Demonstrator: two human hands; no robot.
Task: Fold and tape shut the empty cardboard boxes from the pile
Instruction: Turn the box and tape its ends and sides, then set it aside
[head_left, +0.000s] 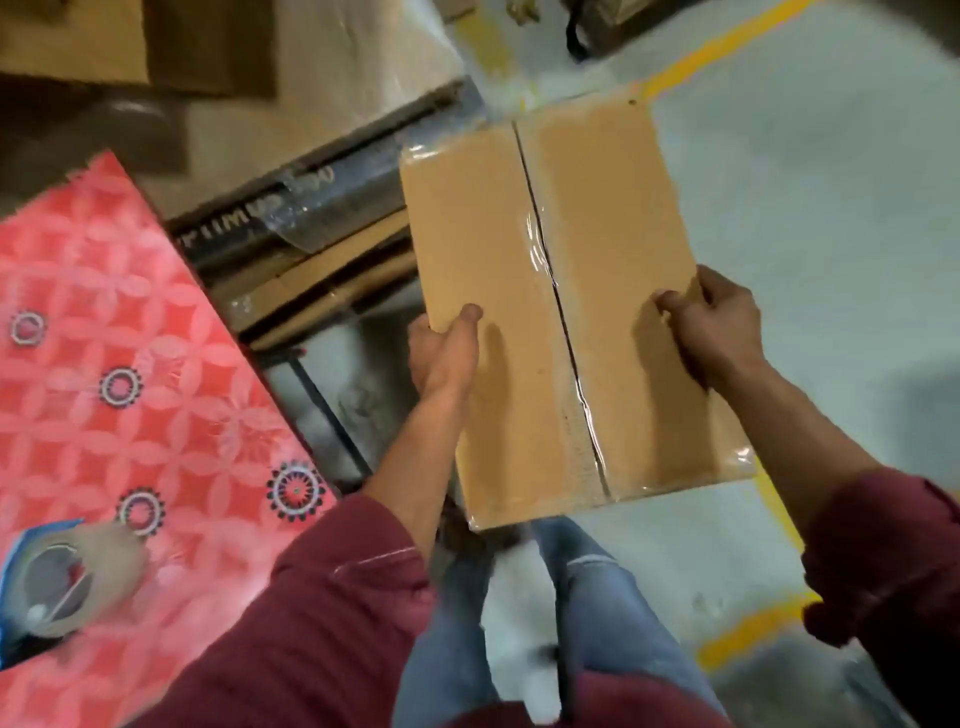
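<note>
Head view: flat brown cardboard box, seam taped with clear tape, held mid-frame over the floor. Left hand and right hand pinch its side edges. Probably light, stiff, tape slippery; grip edges.

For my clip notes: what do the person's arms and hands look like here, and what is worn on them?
Both arms wear dark maroon sleeves, the left sleeve and the right sleeve pushed up so the forearms are bare. The left hand and right hand are bare: no gloves, and no rings or watch that I can see.
</note>
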